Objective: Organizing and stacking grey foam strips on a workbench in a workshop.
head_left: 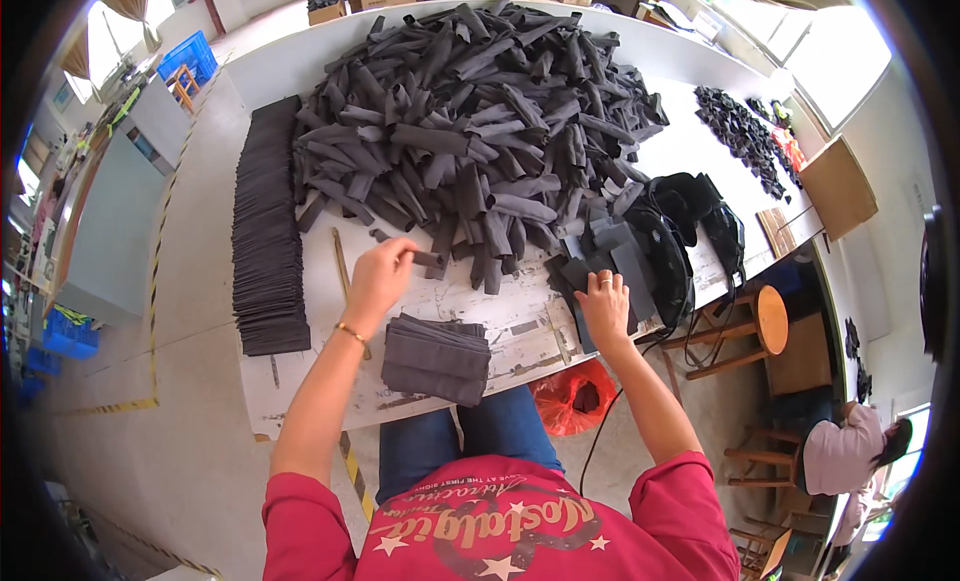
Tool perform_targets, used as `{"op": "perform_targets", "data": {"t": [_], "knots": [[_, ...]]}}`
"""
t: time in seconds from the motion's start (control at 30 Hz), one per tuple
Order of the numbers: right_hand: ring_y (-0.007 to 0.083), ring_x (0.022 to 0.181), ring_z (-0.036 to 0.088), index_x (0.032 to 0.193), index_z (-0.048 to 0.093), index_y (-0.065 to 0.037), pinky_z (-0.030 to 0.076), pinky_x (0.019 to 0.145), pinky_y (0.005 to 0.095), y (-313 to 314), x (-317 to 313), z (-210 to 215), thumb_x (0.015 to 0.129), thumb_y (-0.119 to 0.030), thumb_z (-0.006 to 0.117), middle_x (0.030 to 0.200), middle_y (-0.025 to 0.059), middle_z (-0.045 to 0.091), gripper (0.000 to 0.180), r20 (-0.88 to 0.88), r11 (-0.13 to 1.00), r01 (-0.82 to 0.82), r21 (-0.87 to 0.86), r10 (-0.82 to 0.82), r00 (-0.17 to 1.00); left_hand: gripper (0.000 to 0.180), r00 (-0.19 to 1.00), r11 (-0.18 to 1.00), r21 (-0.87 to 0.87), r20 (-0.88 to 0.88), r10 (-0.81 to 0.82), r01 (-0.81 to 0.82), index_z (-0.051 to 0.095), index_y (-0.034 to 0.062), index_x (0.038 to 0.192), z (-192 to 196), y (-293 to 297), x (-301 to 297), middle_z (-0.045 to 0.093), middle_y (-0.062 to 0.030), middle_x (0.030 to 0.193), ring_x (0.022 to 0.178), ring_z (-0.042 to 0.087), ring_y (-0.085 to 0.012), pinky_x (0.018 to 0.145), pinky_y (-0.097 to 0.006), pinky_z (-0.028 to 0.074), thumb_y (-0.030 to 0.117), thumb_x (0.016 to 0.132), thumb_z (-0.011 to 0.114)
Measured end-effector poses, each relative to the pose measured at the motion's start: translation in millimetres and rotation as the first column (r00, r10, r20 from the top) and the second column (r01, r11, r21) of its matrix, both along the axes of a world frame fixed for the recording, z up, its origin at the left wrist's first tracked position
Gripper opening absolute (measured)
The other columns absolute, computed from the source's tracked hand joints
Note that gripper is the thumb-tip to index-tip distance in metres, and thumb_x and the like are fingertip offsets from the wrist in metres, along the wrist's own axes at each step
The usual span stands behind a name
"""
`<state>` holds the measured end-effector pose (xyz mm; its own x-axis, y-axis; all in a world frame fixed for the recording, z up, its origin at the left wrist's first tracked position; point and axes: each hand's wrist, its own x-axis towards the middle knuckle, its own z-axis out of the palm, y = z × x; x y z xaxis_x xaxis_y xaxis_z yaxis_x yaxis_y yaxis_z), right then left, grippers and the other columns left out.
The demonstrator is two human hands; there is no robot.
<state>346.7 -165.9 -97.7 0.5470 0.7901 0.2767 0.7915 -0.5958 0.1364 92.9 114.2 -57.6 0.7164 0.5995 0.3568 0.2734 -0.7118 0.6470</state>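
Note:
My left hand (383,278) is closed in a pinch on a dark grey fabric roll (428,260), at the near edge of a big heap of similar rolls (450,141). My right hand (606,306), with a ring on one finger, lies with its fingers apart on flat dark pieces (600,253) to the right. Between my forearms, by the table's front edge, sits a neat stack of flat dark fabric pieces (436,361). A long row of pieces packed on edge (268,231) runs along the left side.
A black machine or bag-like thing with cables (668,231) stands right of my right hand. A thin stick (343,266) lies left of my left forearm. Below the white table (520,353) hangs a red plastic bag (572,396); wooden stools (770,319) stand right, near a seated person.

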Motion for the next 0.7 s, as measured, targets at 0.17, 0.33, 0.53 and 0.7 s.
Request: {"op": "perform_targets", "data": {"t": [0.17,0.33,0.53,0.7], "knots": [[0.0276,0.091,0.057,0.097,0.064,0.001,0.045,0.075,0.04,5,-2,-31,0.086,-0.018,0.059,0.095,0.0114,0.06,0.023,0.257,0.996,-0.044,-0.073,0.061,0.964,0.022,0.901,0.755,-0.647,0.257,0.349,-0.108,0.066,-0.0012,0.098,12,0,-38,0.065,-0.0051,0.088,0.069,0.064,-0.011,0.055,-0.024,0.055,0.02,0.093,0.064],[0.0256,0.09,0.057,0.092,0.066,0.003,0.044,0.074,0.0385,4,-9,-27,0.081,-0.011,0.059,0.093,0.0097,0.062,0.019,0.245,0.992,-0.123,0.035,0.111,0.963,0.05,0.733,0.509,-0.859,0.375,0.568,0.044,0.047,-0.0041,0.123,0,-10,-61,0.06,-0.0115,0.098,0.079,0.066,-0.021,0.065,-0.036,0.063,-0.004,0.079,0.071],[0.0257,0.091,0.056,0.089,0.066,0.001,0.043,0.078,0.0401,-3,-11,-29,0.077,-0.014,0.059,0.092,0.0094,0.06,0.02,0.228,0.979,-0.182,0.096,0.156,0.961,0.035,0.68,0.211,-0.926,0.374,0.63,0.314,0.046,-0.0065,0.123,7,-31,-71,0.06,-0.0152,0.097,0.088,0.067,-0.0311,0.079,-0.043,0.061,-0.009,0.088,0.051],[0.0249,0.093,0.055,0.097,0.065,-0.009,0.043,0.08,0.0412,-4,-17,-25,0.08,-0.019,0.067,0.099,0.0064,0.057,0.02,0.204,0.966,-0.186,0.182,0.148,0.968,0.032,0.605,0.193,-0.923,0.366,0.707,0.333,0.048,-0.0052,0.121,2,-42,-77,0.06,-0.0156,0.094,0.084,0.064,-0.0268,0.076,-0.041,0.057,-0.008,0.089,0.046]]}}
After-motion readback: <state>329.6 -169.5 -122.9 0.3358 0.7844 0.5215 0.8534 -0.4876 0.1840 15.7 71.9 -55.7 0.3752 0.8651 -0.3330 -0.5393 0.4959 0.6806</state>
